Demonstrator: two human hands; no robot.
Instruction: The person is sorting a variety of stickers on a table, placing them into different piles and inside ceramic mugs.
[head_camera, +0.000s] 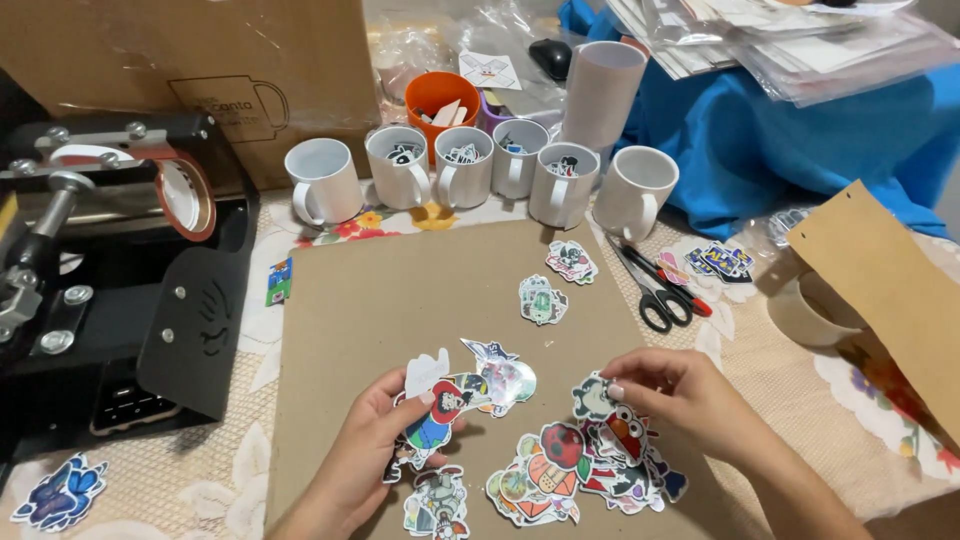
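Note:
My left hand (370, 440) holds a small fan of cut-out cartoon stickers (455, 390) just above a brown cardboard sheet (400, 290). My right hand (680, 385) pinches the edge of one sticker on top of a loose pile of stickers (575, 460) lying on the cardboard near its front edge. Two more stickers (555, 280) lie apart toward the far side of the sheet.
A row of white mugs (470, 170) stands behind the cardboard, some with stickers inside. A black mug heat press (110, 260) sits at left. Red-handled scissors (655, 285) lie at right, near a tape roll (805, 310), a brown envelope (890, 290) and blue cloth (790, 140).

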